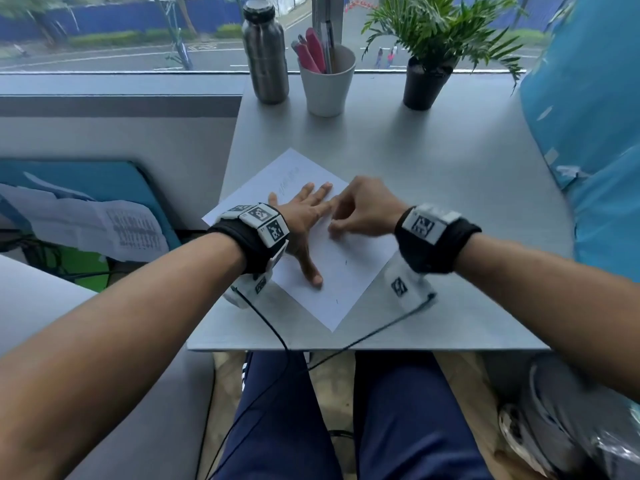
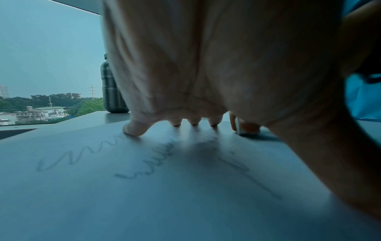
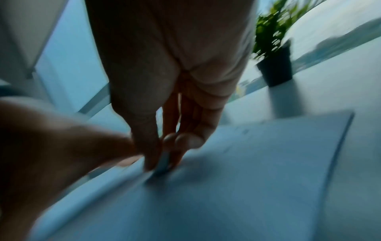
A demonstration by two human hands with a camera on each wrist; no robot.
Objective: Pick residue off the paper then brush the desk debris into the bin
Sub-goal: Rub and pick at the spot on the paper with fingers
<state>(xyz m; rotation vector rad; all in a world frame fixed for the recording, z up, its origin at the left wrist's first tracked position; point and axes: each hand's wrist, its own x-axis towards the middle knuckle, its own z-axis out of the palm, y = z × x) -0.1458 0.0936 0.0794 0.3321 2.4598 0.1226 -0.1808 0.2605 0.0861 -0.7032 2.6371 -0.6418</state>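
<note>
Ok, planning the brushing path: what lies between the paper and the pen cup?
Only bare grey desk lies between the paper and the pen cup, shown in the head view.

A white sheet of paper [image 1: 341, 268] lies flat and turned cornerwise on my desk [image 1: 450, 202], toward its near left corner. Faint pencil scribbles [image 2: 144, 164] cross it. I hold a small pale block [image 3: 163, 163], likely an eraser, upright against it.
</note>
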